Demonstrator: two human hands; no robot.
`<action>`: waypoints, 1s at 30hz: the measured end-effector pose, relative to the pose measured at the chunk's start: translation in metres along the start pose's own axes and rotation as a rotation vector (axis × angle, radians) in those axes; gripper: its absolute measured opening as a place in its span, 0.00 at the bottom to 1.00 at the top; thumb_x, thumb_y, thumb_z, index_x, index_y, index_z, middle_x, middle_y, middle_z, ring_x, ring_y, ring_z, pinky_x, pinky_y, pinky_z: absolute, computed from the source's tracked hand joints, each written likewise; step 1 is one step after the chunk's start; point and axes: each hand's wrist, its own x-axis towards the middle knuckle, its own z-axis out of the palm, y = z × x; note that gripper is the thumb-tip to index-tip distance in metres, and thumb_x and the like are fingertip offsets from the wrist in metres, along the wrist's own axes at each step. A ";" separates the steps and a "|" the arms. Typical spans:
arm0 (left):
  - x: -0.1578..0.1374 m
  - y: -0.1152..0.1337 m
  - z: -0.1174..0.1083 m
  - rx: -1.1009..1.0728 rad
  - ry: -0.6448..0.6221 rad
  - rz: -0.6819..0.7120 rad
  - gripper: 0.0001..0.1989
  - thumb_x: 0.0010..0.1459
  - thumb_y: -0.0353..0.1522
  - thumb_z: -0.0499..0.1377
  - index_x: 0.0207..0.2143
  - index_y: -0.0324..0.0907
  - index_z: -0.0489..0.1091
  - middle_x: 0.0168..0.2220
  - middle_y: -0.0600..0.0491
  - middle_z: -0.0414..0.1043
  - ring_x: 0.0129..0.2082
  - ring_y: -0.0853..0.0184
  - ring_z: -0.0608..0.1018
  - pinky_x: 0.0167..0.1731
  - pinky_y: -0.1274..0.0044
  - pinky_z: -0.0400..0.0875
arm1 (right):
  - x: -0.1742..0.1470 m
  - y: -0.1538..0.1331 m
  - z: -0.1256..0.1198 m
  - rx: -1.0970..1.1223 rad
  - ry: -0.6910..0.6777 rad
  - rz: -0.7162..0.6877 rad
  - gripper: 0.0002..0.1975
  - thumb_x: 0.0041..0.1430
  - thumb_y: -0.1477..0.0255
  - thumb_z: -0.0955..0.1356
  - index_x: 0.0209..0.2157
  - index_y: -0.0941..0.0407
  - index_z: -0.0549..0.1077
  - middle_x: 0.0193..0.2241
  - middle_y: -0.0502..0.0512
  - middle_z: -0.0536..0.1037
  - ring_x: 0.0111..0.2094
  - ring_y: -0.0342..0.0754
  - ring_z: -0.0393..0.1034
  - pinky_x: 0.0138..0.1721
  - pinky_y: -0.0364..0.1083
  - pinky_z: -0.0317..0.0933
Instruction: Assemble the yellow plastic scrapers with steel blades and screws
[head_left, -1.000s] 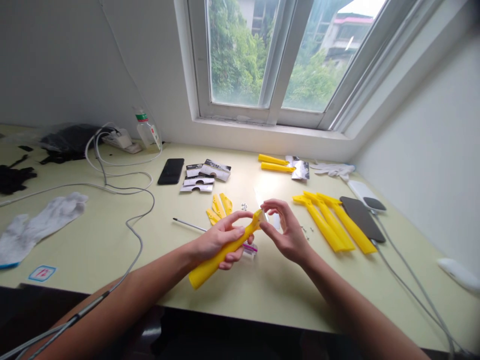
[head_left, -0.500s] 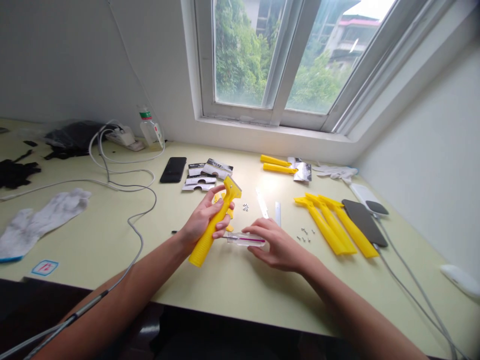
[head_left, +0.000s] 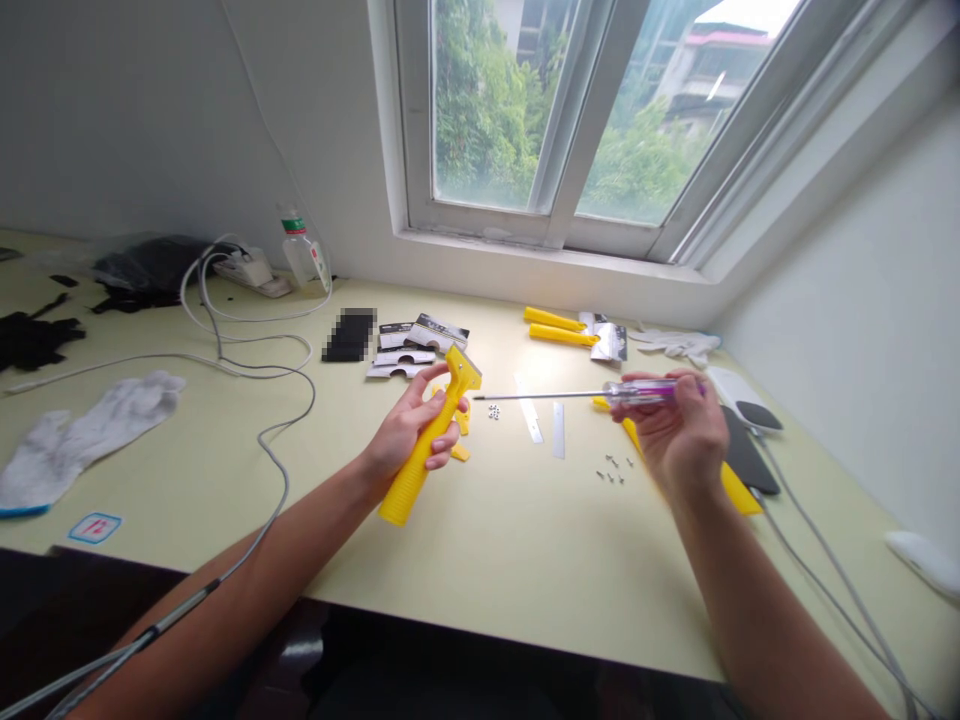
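My left hand (head_left: pixel 412 425) is closed round the handle of a yellow scraper (head_left: pixel 421 455), its head tilted up and a screw showing in it. In my right hand (head_left: pixel 686 430) is a screwdriver (head_left: pixel 645 392) with a clear and purple handle. Its shaft points left, and the tip ends a short way right of the scraper, apart from it. Yellow plastic pieces (head_left: pixel 460 453) lie partly hidden behind my left hand. On the table between the hands are small nuts (head_left: pixel 493 411), two flat metal blades (head_left: pixel 559 430) and several screws (head_left: pixel 611 476).
More yellow scrapers (head_left: pixel 741 490) lie at right, mostly behind my right hand. Two yellow scrapers (head_left: pixel 562 332) rest near the window. Blade packets (head_left: pixel 439 332), a pixelated black item (head_left: pixel 349 335), a bottle (head_left: pixel 304 260), white gloves (head_left: pixel 94 430) and grey cables (head_left: pixel 285 440) surround the work area.
My right hand has picked the screwdriver up off the table and swung it right and upward, its shaft now pointing at the scraper. The left hand keeps the scraper nearly still.
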 end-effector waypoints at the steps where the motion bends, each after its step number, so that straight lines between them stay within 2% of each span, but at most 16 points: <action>1: 0.000 -0.001 0.000 0.004 -0.002 -0.008 0.16 0.65 0.31 0.53 0.54 0.54 0.57 0.38 0.53 0.66 0.17 0.79 0.64 0.12 0.87 0.58 | 0.000 0.000 0.001 0.021 0.022 -0.002 0.12 0.58 0.62 0.69 0.37 0.52 0.64 0.33 0.55 0.82 0.25 0.51 0.78 0.24 0.50 0.72; 10: 0.002 -0.007 -0.004 0.019 -0.031 -0.021 0.16 0.65 0.31 0.52 0.54 0.54 0.57 0.38 0.52 0.66 0.17 0.78 0.64 0.12 0.87 0.59 | -0.004 0.000 0.007 0.075 0.065 0.008 0.14 0.56 0.61 0.71 0.38 0.51 0.65 0.35 0.55 0.82 0.28 0.52 0.78 0.27 0.51 0.72; 18: 0.001 -0.008 -0.004 0.006 -0.044 -0.019 0.18 0.64 0.33 0.55 0.54 0.54 0.57 0.39 0.53 0.66 0.17 0.78 0.65 0.12 0.87 0.59 | -0.002 0.004 0.004 0.018 0.019 0.005 0.11 0.62 0.61 0.67 0.40 0.50 0.62 0.38 0.52 0.81 0.28 0.49 0.78 0.30 0.52 0.72; 22: 0.002 -0.008 -0.004 0.001 -0.041 -0.021 0.18 0.64 0.32 0.55 0.55 0.54 0.57 0.39 0.53 0.66 0.17 0.79 0.65 0.12 0.87 0.59 | -0.003 0.005 0.005 0.006 0.022 0.001 0.12 0.61 0.60 0.67 0.40 0.50 0.62 0.37 0.52 0.81 0.28 0.49 0.78 0.30 0.51 0.73; 30: 0.003 -0.006 -0.004 -0.001 0.023 -0.039 0.16 0.65 0.30 0.53 0.54 0.52 0.57 0.38 0.52 0.66 0.17 0.78 0.64 0.12 0.87 0.59 | -0.010 -0.003 0.010 -0.016 -0.090 -0.102 0.11 0.62 0.61 0.67 0.40 0.50 0.62 0.40 0.53 0.80 0.32 0.51 0.78 0.33 0.54 0.73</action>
